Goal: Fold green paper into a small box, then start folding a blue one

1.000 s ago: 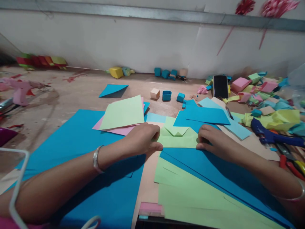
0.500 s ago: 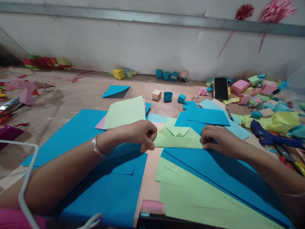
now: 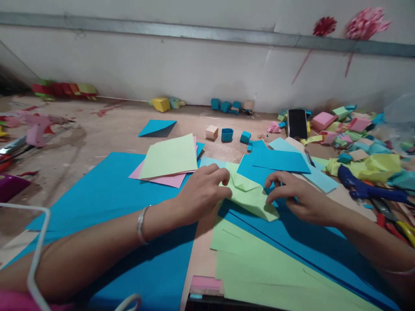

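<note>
A folded light green paper (image 3: 249, 199) lies tilted between my hands, its pointed flap on the upper side. My left hand (image 3: 207, 190) has its fingers curled and pinches the paper's left end. At the right end, my right hand (image 3: 288, 196) is beside the paper, thumb and forefinger apart, with the fingertips at its edge. Under and around it are blue sheets (image 3: 311, 242) and a fan of light green sheets (image 3: 259, 268). Left of my left hand is a small stack topped by a green square sheet (image 3: 170, 155).
A pink glue gun (image 3: 37, 127) lies at the left. Small paper boxes (image 3: 227, 134) and a folded blue triangle (image 3: 155, 127) stand farther back. At the right are a phone (image 3: 297, 124), heaped paper pieces (image 3: 353, 125), a blue glue gun (image 3: 359, 183) and pliers (image 3: 389, 216). A white cable (image 3: 35, 259) hangs at lower left.
The green paper has turned so its right end points down toward me. My left hand has moved right over its left end. My right hand's fingers have spread apart.
</note>
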{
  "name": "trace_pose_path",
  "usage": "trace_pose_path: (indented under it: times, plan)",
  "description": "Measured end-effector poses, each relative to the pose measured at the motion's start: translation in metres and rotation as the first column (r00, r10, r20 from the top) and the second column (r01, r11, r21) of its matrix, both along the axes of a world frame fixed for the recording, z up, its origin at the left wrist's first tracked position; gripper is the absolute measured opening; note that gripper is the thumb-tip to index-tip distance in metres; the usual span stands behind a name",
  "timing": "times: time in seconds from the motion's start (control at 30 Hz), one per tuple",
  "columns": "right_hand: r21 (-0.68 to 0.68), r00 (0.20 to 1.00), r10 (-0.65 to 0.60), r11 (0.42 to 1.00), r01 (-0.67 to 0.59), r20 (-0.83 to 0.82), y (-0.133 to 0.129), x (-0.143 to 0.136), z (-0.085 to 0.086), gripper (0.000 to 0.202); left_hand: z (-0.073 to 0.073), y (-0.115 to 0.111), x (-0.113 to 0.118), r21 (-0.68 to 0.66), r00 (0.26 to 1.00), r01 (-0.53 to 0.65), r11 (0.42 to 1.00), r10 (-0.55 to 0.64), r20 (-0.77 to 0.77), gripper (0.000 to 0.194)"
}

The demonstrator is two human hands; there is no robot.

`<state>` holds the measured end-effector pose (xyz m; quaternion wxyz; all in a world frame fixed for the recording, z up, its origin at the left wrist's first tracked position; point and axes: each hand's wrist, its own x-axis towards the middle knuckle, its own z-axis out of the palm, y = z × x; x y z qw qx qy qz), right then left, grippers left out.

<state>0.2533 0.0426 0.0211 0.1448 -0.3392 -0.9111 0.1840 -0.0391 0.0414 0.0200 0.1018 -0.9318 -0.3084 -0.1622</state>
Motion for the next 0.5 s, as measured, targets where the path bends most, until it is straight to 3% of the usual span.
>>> trace_pose_path:
  times: [0.07,0.2,0.33,0.43,0.5]
  plan:
    - [0.088,0.996,-0.038,0.995,0.044,-0.078,0.000,-0.001,0.000,0.039,-0.003,0.001,-0.002,-0.003,0.999,0.025,1.000,-0.025,0.031,0.030]
    - [0.296,0.992,-0.084,0.949,0.110,-0.099,0.002,-0.006,-0.006,0.044,-0.008,0.005,-0.004,-0.130,0.985,0.094,0.987,-0.073,0.158,0.032]
    - [0.408,0.999,-0.041,0.912,0.048,-0.027,0.005,-0.010,-0.018,0.048,-0.007,0.008,-0.002,-0.375,0.943,0.248,0.893,-0.133,0.306,0.031]
    - [0.485,0.998,-0.010,0.874,0.037,-0.059,0.004,-0.011,-0.022,0.037,-0.001,0.008,0.000,-0.519,0.954,0.248,0.818,-0.113,0.278,0.028]
    - [0.520,0.997,0.008,0.854,0.033,-0.077,0.001,-0.011,-0.020,0.028,0.001,0.007,0.000,-0.536,0.964,0.224,0.814,-0.106,0.242,0.024]
